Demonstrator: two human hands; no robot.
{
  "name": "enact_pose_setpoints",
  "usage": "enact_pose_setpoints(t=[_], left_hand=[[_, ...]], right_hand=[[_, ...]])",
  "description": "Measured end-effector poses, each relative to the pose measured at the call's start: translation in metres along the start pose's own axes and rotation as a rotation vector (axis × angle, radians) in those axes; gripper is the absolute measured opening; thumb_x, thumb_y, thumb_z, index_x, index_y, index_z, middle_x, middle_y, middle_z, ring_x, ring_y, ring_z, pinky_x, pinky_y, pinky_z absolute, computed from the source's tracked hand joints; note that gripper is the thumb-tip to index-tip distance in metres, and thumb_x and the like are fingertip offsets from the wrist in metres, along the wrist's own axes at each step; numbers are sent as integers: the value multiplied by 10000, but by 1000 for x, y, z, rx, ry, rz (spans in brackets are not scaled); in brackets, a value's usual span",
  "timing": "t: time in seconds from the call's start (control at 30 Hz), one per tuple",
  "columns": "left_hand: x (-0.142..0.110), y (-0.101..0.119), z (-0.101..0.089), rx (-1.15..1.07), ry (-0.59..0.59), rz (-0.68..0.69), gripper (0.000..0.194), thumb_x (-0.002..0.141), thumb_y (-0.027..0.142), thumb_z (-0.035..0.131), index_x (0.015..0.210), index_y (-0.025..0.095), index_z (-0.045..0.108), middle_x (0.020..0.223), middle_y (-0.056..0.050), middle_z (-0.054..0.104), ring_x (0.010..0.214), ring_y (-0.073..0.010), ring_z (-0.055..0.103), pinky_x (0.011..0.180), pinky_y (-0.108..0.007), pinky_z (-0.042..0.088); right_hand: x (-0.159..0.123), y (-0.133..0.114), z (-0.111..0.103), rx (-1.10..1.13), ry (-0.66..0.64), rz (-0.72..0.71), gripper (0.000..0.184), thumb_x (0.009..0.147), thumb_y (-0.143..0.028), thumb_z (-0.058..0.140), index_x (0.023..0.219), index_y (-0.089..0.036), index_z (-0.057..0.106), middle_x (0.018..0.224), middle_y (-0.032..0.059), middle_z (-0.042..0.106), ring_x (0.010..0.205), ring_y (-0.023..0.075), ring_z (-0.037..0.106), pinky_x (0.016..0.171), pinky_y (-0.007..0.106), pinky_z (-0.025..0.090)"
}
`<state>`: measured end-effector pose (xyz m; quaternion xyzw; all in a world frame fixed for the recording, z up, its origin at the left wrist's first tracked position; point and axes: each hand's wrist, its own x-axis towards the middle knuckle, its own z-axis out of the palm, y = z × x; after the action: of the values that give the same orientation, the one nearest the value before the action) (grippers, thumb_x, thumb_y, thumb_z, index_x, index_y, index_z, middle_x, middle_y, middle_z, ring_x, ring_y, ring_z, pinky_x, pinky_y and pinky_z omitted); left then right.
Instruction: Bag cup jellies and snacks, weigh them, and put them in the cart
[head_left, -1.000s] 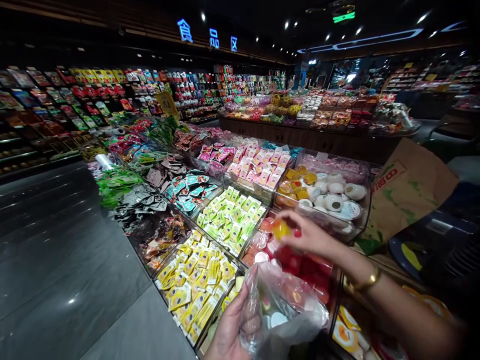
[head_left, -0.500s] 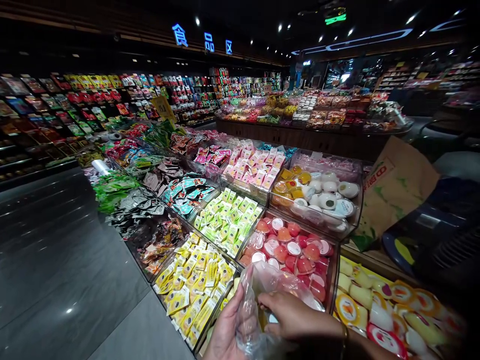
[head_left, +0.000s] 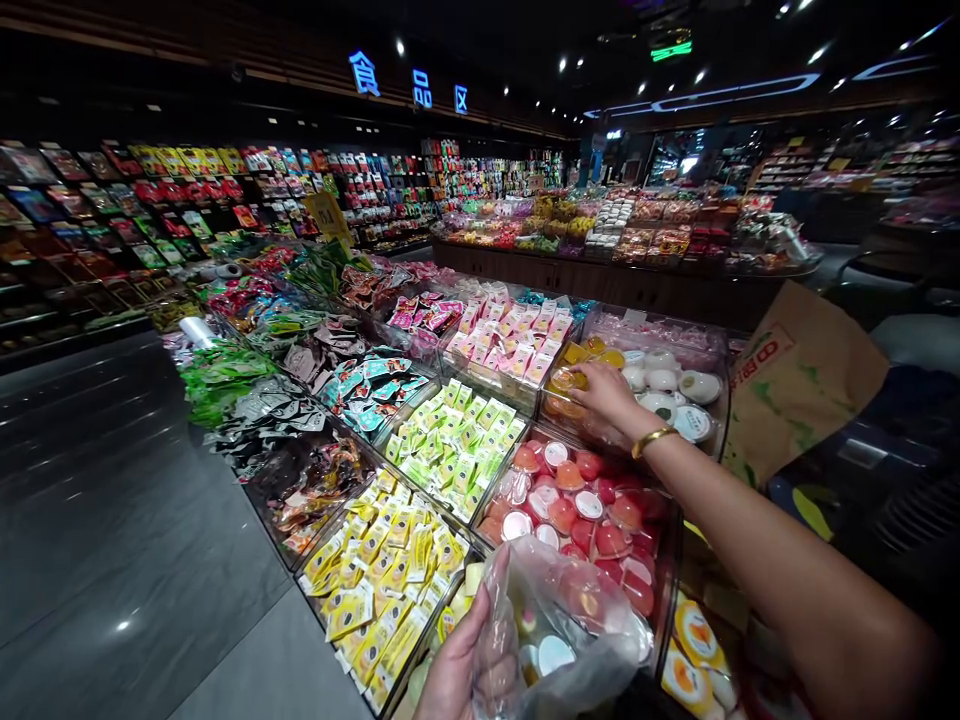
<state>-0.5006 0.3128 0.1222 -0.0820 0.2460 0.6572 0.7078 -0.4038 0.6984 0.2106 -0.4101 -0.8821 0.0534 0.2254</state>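
Note:
My left hand grips the rim of a clear plastic bag at the bottom of the view; a few jelly cups lie inside it. My right hand, with a gold bracelet on the wrist, reaches into the clear bin of yellow, orange and white jelly cups. Its fingers curl down on the orange cups at the bin's left end; whether they hold one is hidden. Below that arm sits the bin of red and pink jelly cups.
Clear bins hold green packets, yellow packets and pink packets. A brown paper bag stands at the right. Dark tiled floor runs on the left, with snack shelves behind.
My right hand dropped a jelly cup into the bag, then left it and reached forward to the far bin of orange and white cups. My left hand kept hold of the bag.

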Motion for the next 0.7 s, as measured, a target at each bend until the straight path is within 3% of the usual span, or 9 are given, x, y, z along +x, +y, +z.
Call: enact_pose_setpoints(t=[0.17, 0.3, 0.4, 0.5, 0.6, 0.7], left_hand=[[8, 0, -18, 11, 4, -47, 714, 836, 494, 751, 1475, 356, 462, 748, 38, 634, 349, 12, 256, 366, -145, 150], [10, 0, -23, -3, 35, -49, 809, 749, 499, 831, 1461, 334, 483, 622, 79, 568, 321, 17, 219, 355, -138, 128], [6, 2, -17, -15, -6, -41, 720, 781, 455, 818, 1430, 330, 532, 520, 102, 482, 310, 0, 237, 346, -135, 142], [0, 4, -7, -22, -14, -4, 573, 873, 383, 739, 1413, 318, 557, 557, 79, 540, 325, -14, 309, 355, -131, 218], [-3, 6, 3, -22, 34, 21, 497, 908, 335, 690, 1392, 311, 576, 622, 47, 609, 356, -36, 399, 382, -143, 301], [-4, 8, 10, -16, 72, 23, 511, 893, 328, 699, 1389, 319, 578, 649, 26, 644, 398, -78, 486, 398, -164, 350]], right_hand=[[25, -2, 18, 39, -66, -53, 491, 758, -185, 731, 1246, -205, 686, 1288, 121, 689, 1245, 331, 573, 1123, 446, 366], [31, -4, 18, 72, -33, -38, 497, 751, -185, 719, 1247, -182, 682, 1236, 137, 703, 1198, 341, 597, 1133, 480, 358], [20, -13, 6, 112, 102, 35, 543, 842, -260, 640, 1364, -124, 576, 1318, 186, 639, 1259, 340, 552, 1130, 491, 369], [-17, -32, -15, 403, 196, 8, 578, 833, -306, 658, 1380, -172, 531, 1361, 147, 608, 1273, 300, 553, 1112, 462, 420], [-78, -57, -37, 727, -52, -109, 537, 824, -327, 688, 1340, -256, 557, 1340, 77, 631, 1219, 262, 608, 1066, 442, 483], [-144, -76, -48, 774, -436, -246, 511, 794, -301, 744, 1288, -325, 618, 1295, 23, 666, 1184, 274, 639, 1008, 440, 539]])
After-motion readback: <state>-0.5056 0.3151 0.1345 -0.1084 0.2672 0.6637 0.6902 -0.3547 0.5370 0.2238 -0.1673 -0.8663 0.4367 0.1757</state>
